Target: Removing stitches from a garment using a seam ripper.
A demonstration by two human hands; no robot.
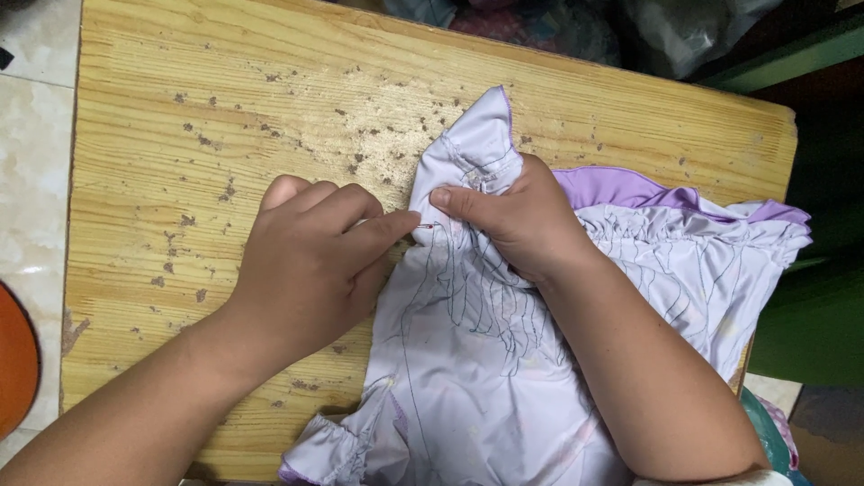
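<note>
Right grip: right hand [517, 225] pinches a bunched ruffle of the pale lilac garment [504, 360], thumb on top, fingers curled under the fold; closed on cloth.
Left grip: left hand [310, 261] has forefinger and thumb pressed together on a thin pin or needle with a small red tip [426, 227], other fingers curled in; tip sits right at the fabric edge, touching the held fold.
Contact: both hands meet at the same spot, left fingertips just beside the right thumb.
Garment: lies on the right half of the desk [180, 135], gathered seam and darker purple lining [621, 187] showing behind the right hand, grey pen-like lines across the front, a ruffled cuff at the bottom edge, right side hanging over the desk edge.
Desk: worn yellow wood, chipped and pitted surface, left half bare grain.
Around: pale floor tiles at left, an orange round thing [13, 360] at the left edge, dark bags or cloth beyond the far edge; can't tell what.
Doing it well, my read: keep the fold taut and flat under the right thumb, feed the point in close to the seam, keep the thumb out of the point's path, don't let the overhang pull the cloth.
</note>
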